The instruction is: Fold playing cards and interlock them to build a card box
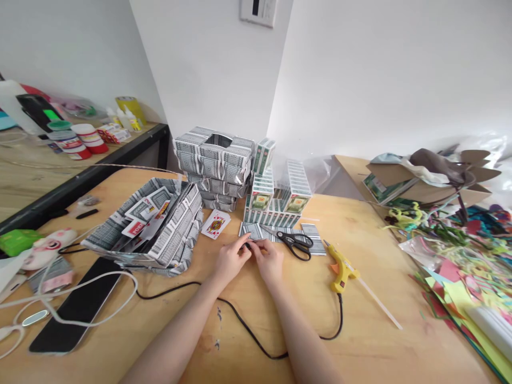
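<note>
My left hand (232,260) and my right hand (268,262) meet over the table in the middle of the head view, fingers pinched close together. A small dark bit shows between the fingertips, too small to name. Just beyond them lie patterned playing-card backs (250,231), partly hidden by my fingers. Black-handled scissors (296,242) rest to the right with their blades over those cards. Farther right is a yellow glue gun (341,271) with a clear glue stick (380,304) in its rear. Left of my hands, a few face-up playing cards (216,224) lie in a small pile.
A basket built of folded cards (182,234), holding loose cards, stands at left. Behind are stacked card-built boxes (216,160) and rows of green-and-white card packs (272,212). A black cable (244,322) crosses under my arms. Paper scraps (460,272) pile up at right.
</note>
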Tool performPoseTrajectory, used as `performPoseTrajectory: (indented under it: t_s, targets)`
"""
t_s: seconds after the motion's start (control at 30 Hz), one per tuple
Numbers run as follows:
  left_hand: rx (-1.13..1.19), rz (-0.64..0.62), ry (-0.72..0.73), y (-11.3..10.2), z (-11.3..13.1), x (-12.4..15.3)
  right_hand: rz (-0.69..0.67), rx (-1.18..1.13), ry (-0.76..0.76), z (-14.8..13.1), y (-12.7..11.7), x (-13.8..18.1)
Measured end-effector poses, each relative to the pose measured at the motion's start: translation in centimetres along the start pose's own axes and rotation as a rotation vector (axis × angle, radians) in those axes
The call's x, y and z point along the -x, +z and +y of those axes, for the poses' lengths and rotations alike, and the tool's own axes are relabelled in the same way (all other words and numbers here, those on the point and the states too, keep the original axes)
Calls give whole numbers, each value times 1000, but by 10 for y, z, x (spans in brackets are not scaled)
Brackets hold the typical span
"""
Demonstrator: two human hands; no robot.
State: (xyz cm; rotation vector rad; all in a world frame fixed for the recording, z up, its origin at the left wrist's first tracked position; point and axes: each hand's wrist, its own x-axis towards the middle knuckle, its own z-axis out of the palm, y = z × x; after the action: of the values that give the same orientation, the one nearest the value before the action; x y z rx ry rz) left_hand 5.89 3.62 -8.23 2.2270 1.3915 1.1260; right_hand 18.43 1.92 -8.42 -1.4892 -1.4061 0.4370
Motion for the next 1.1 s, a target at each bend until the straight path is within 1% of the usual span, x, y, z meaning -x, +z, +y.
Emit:
performPoseTrajectory:
  t_s: [0.23, 0.4, 0.67, 0.77, 0.97, 1.1]
  targets:
    - [-13, -9, 19, 0, 0, 2, 34, -2, 30, 0, 3, 1]
    - [-14, -27, 46, 2, -2, 3, 10, 1, 71, -2, 3, 1]
    - [58, 23, 54, 6, 1, 3, -13, 77, 90, 9, 5, 0]
    - [62, 22, 10, 6, 0, 0, -8, 134, 64, 12, 4, -1]
    - [61, 15, -9, 4, -3, -2, 29, 268, -90, 10, 3, 0]
    - [55, 14, 11, 5, 0, -1, 62, 307, -79, 8, 6, 2]
